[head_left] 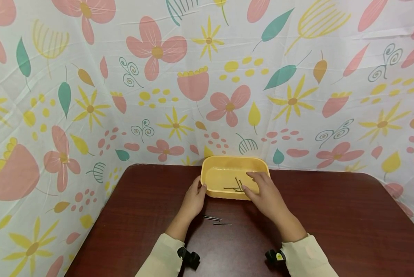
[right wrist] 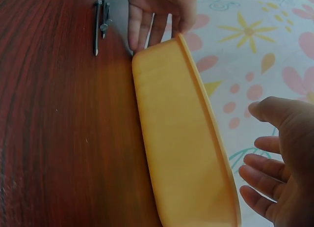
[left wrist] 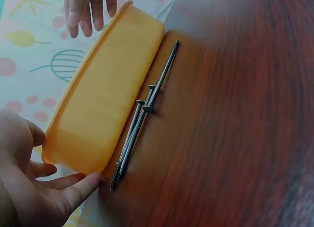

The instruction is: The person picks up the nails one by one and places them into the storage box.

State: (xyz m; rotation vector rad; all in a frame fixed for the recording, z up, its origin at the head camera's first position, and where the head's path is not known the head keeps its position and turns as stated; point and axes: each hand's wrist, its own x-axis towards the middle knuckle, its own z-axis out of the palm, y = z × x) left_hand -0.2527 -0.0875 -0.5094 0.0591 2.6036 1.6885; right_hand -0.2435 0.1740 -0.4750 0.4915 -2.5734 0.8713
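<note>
A yellow plastic tray [head_left: 217, 173] stands on the table, near its back edge. My left hand [head_left: 192, 202] holds its left end, with the thumb at the rim and the fingers against the outer wall. Over the right part of the tray hovers my right hand [head_left: 270, 198], fingers spread and nothing between them; the right wrist view shows this hand [right wrist: 289, 158] apart from the wall. Several nails [head_left: 231, 188] lie inside the tray. Before its front wall, more metal nails [left wrist: 133, 133] lie on the tabletop, some side by side.
The dark reddish-brown table [head_left: 141, 215] has rounded back corners. Behind it and to the left hangs a white cloth [head_left: 227, 138] printed with flowers and leaves. A small black camera sits on each wrist, beside the pale sleeves [head_left: 165, 256].
</note>
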